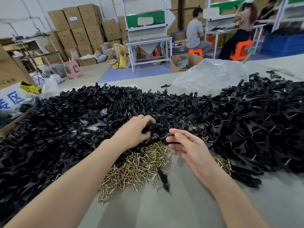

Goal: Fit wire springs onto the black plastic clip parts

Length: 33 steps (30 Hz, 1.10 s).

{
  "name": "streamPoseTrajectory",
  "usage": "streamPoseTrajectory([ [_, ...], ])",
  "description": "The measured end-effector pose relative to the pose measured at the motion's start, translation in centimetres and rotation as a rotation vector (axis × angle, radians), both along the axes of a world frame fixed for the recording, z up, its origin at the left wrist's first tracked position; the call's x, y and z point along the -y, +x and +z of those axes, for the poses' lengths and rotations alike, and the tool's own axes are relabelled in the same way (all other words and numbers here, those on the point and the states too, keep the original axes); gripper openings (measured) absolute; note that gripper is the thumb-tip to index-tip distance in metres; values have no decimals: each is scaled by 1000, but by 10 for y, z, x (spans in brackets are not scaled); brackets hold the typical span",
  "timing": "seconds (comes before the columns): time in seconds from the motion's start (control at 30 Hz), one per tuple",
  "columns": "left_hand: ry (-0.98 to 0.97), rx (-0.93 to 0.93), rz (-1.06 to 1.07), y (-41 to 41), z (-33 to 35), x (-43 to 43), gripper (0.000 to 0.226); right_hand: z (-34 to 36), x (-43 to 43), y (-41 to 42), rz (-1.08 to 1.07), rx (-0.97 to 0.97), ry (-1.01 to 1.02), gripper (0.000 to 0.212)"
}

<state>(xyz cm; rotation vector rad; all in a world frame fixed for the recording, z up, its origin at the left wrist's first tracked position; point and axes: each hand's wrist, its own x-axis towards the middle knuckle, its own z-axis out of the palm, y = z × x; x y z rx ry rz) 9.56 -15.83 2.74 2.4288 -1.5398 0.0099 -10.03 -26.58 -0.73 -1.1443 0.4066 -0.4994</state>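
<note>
Head-worn camera looks forward and down, close over the table.

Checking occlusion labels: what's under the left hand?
The left hand grips black clip parts; wire springs show just nearer, by the wrist. The palm hides what lies directly beneath, including any spring in the grip.

At the left edge of the tabletop, a white board carries large blue Chinese characters, one reading 区. The yellow-and-black packet beside it and the blue label on a stacked carton are too blurred to read.
</note>
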Motion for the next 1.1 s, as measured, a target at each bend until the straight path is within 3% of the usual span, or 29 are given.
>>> streamPoseTrajectory([
  [0.17, -156, 20, 153, 9, 20, -20, 21, -1, -1, 1, 2, -22, -45, 22],
  [0.33, -290, -6, 172, 7, 36, -31, 12, 0, -4, 1, -4, -24, -70, 22],
  [0.57, -324, 24, 224, -19, 46, -39, 21, 2, -7, -1, 18, -25, -137, 22],
  [0.63, -378, -39, 214, -38, 46, -43, 19, 5, -9, -2, 53, -3, -157, 21],
  [0.8, -354, -40, 56, -104, 15, -54, 21, 10, -20, -4, 263, 123, -80, 39],
  [0.93, -330, 6, 117, -121, -13, -60, 34, 9, -27, -5, 284, 90, -164, 32],
  [1.1, -385, 52, 99, -117, -22, -64, 32, 10, -27, -5, 286, 98, -171, 30],
])
